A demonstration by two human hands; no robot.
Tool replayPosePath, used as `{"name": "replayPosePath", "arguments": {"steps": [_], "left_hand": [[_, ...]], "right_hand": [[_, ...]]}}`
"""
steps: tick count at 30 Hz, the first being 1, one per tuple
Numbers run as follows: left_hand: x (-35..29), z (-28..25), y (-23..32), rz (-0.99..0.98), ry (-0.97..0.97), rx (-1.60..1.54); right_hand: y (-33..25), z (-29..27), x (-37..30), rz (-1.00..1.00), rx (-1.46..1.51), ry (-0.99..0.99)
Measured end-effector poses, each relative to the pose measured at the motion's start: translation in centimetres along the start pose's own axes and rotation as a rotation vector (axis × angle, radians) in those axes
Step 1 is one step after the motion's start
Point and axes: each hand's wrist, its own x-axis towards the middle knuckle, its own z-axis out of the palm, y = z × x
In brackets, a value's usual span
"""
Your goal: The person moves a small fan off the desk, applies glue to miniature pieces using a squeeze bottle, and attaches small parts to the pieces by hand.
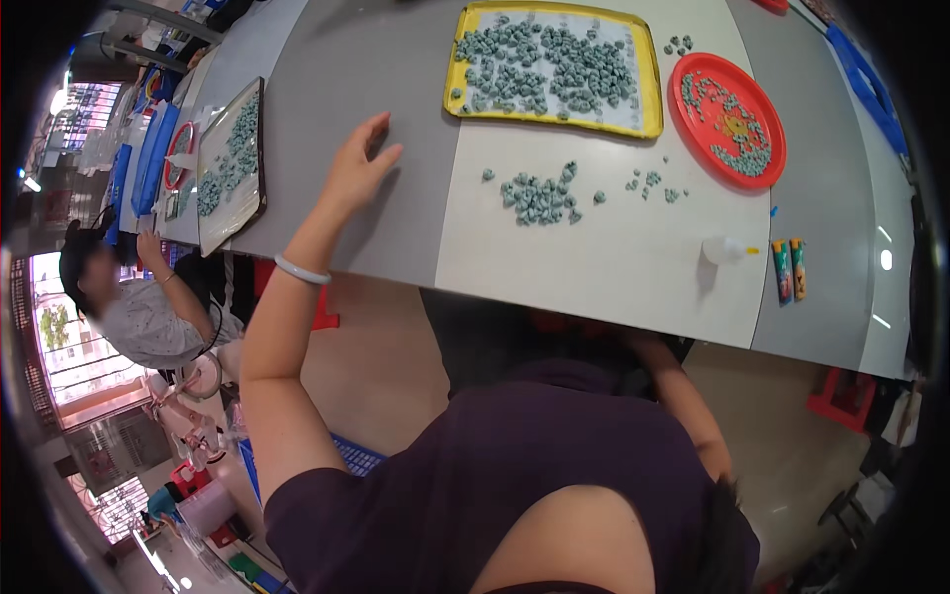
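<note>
The left hand [362, 166] hovered, empty and open, over the grey tabletop [346, 69], its thumb held apart from the fingers, and a pale bangle [302, 269] circled that wrist. The right hand [645, 346] lay in shadow at the table's near edge, mostly hidden, so I could not tell whether it was closed or held anything. To the right of the left hand, on the white section of the table [614, 267], sat a loose pile of small grey-green pieces [537, 200], with a sparser scatter [653, 186] beside it. Just beyond them stood a yellow-rimmed tray [649, 74], lined with a white sheet and spread with many more such pieces. Next to its right side was a round red plate [778, 139] holding smaller grey-green bits around a yellowish patch. Nearer the front edge, a white squeeze bottle [723, 250] pointed its yellow tip toward two slim printed tubes [784, 272], which lay side by side. Farther left, a dark-rimmed tray [223, 223] of similar pieces reached the table edge near a seated co-worker [163, 322] in a light patterned top. A blue plastic basket [358, 455] showed below the left arm, and a red stool [841, 398] stood at the far right.
</note>
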Motion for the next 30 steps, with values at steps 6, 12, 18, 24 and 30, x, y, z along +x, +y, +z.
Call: {"name": "replayPosePath", "arguments": {"steps": [6,12,18,24,30], "left_hand": [[-7.1,3.9,3.5,0.233,0.030,-0.009],[-6.5,7.4,6.8,0.336,0.062,0.192],[-4.1,8.5,6.5,0.298,0.004,0.272],[-2.9,7.7,6.0,0.219,-0.079,0.145],[-1.8,6.5,4.4,-0.007,-0.172,-0.254]], "right_hand": [[-10.9,-11.7,-7.3,0.042,-0.210,-0.258],[-22.5,-19.4,-8.6,0.060,0.151,-0.238],[-20.2,-19.7,-7.8,-0.402,0.494,0.581],[-16.5,-20.3,-4.4,-0.074,0.425,0.999],[-16.3,-19.8,-3.1,0.018,0.089,0.902]]}}
